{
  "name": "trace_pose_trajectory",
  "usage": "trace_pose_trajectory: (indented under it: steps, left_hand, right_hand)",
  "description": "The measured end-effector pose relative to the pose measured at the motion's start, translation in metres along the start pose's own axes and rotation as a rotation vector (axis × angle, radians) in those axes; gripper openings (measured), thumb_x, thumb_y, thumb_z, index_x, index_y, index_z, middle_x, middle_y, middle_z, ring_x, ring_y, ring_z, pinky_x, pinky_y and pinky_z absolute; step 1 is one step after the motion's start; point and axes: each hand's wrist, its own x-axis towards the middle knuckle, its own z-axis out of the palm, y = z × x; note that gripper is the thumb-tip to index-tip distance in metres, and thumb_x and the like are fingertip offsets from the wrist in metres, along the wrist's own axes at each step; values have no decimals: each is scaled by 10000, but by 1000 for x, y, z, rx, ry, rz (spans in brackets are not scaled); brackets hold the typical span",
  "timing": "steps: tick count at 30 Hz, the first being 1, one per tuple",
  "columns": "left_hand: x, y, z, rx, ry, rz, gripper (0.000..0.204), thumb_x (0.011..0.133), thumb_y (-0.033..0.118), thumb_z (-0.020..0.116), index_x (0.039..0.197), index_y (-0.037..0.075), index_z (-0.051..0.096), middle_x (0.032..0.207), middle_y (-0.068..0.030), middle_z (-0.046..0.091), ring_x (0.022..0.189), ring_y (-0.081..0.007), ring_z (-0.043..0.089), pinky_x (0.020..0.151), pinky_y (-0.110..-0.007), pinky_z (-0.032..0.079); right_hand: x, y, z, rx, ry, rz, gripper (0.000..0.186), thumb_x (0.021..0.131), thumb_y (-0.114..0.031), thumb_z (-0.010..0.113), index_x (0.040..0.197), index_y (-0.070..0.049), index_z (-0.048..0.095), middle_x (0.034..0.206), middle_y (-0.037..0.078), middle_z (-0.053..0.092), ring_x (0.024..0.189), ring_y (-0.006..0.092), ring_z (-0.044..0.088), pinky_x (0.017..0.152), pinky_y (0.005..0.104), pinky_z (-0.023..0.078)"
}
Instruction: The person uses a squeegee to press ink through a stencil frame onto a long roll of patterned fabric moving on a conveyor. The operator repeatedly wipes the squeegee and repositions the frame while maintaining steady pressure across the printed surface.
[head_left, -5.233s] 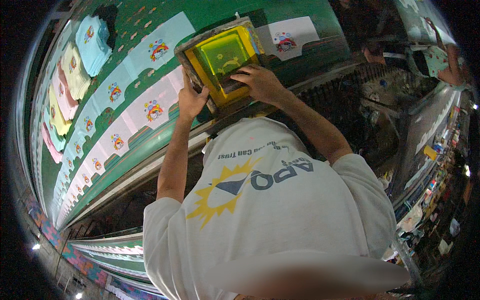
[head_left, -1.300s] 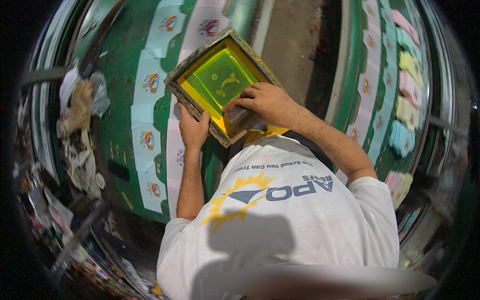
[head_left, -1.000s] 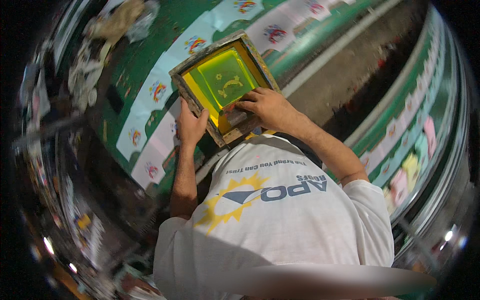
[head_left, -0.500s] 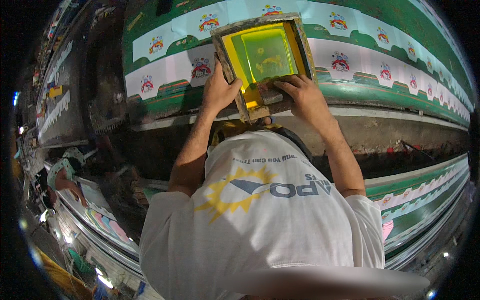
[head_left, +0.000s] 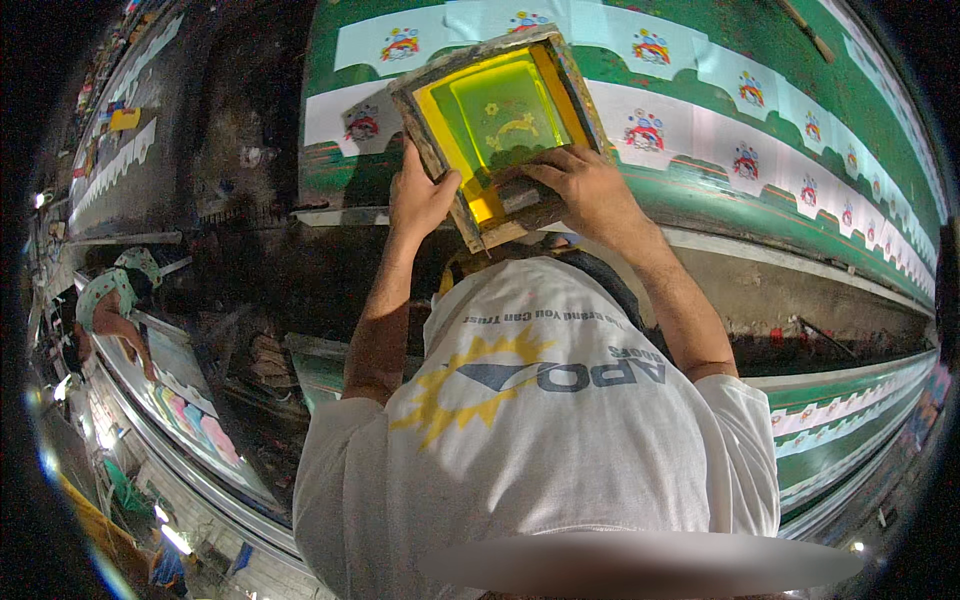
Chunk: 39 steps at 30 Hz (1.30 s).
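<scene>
A wooden-rimmed printing screen point(head_left: 472, 60) with yellow-green mesh is held at a tilt over the near edge of the green table. Faint flower and arc shapes show in its mesh. My left hand point(head_left: 420, 200) grips the screen's left rim, with the thumb on top. Inside the screen's near end, my right hand point(head_left: 592, 192) has its fingers on a dark squeegee point(head_left: 520, 194); part of it is hidden under the hand. A shadow falls on the table beside my left hand, and the screen appears raised off the surface.
White cut pieces point(head_left: 690, 120) with colourful prints lie in rows along the green table point(head_left: 325, 185). A stick-like tool point(head_left: 808, 32) lies at the far right. Another table with pieces point(head_left: 800, 418) runs behind me. At left, a person point(head_left: 118, 300) bends over another table.
I have shifted left along the table with the screen, by about one printed piece. The screen is turned slightly more. Both hands keep the same hold.
</scene>
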Motion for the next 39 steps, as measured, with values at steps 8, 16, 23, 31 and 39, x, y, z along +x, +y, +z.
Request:
trace_pose_trajectory:
  steps: [8,16,23,31,39]
  left_hand:
    - [-6,-90,-60,-105,230,226,722,932,222,773,1535,13,435,1248,-201,786,1129,-372,780,1012,-511,601]
    - [-62,-152,-120,-282,265,-55,927,972,160,739,1737,88,221,1273,-191,748,754,-233,767,506,-332,600]
    - [-113,-199,-139,-236,504,-40,956,982,130,718,1758,23,171,1464,-215,648,1160,-282,714,949,-396,595]
    - [-100,-214,-152,-304,453,-131,958,979,136,710,1758,15,165,1385,-213,655,994,-250,691,817,-382,576]
    - [-40,-215,-214,-330,312,-57,924,965,137,690,1752,73,209,1187,-147,719,630,-156,664,436,-281,539]
  right_hand:
    - [69,-64,35,-88,-44,-134,581,805,-136,837,1379,-164,754,1360,97,726,1259,325,687,1066,443,581]
    - [127,-115,91,-35,-110,-369,409,888,-203,754,1297,-192,766,1235,74,752,1219,312,721,972,451,634]
    - [156,-158,116,75,-193,-610,385,876,-152,751,1260,-137,774,1291,86,746,1264,313,695,1062,423,595]
    - [167,-164,132,49,-125,-535,350,887,-177,731,1230,-144,788,1217,74,759,1203,293,716,993,413,622]
    - [215,-190,161,19,-76,-381,307,895,-192,726,1191,-160,800,1152,66,767,1126,285,748,950,405,632]
